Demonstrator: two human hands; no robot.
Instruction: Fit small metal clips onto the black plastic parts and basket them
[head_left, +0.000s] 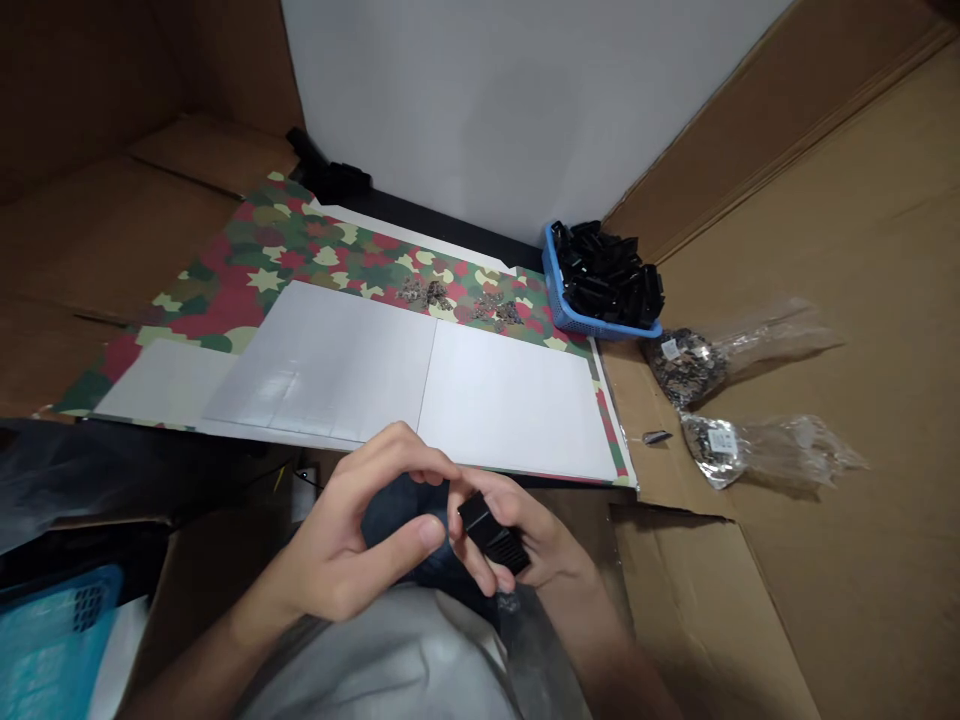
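In my right hand (pixel 536 530) is a small black ribbed plastic part (pixel 493 533), gripped between thumb and fingers above my lap. My left hand (pixel 367 530) is just left of it, thumb and fingers apart, with the fingertips reaching to the right hand's fingers. I see nothing held in the left hand. Both hands are in front of the near edge of the table. White sheets (pixel 517 400) lie on the patterned table cover (pixel 217 275) beyond them. Two small piles of metal pieces (pixel 424 292) rest on the cover behind the sheets.
A blue basket (pixel 600 328) full of black plastic parts (pixel 607 275) stands at the table's back right. Clear bags of small metal pieces (pixel 686 365) lie on cardboard (pixel 862 250) to the right. Black items (pixel 330 175) sit at the back left; a blue crate (pixel 56 640) is at lower left.
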